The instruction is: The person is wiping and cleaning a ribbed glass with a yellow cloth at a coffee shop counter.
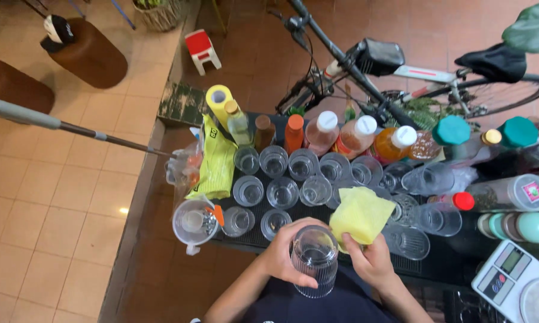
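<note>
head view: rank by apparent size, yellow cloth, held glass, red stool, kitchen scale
1. Kitchen scale, cut off by the frame edge.
2. Yellow cloth in right hand.
3. Glass in left hand; being nearer inflates it.
4. Red stool, far off.

We have only one view, from the head camera. It looks steeply down from close above the hands (pixel 335 257), with the counter (pixel 437 266) of glasses toward 12 o'clock and floor at 9.
</note>
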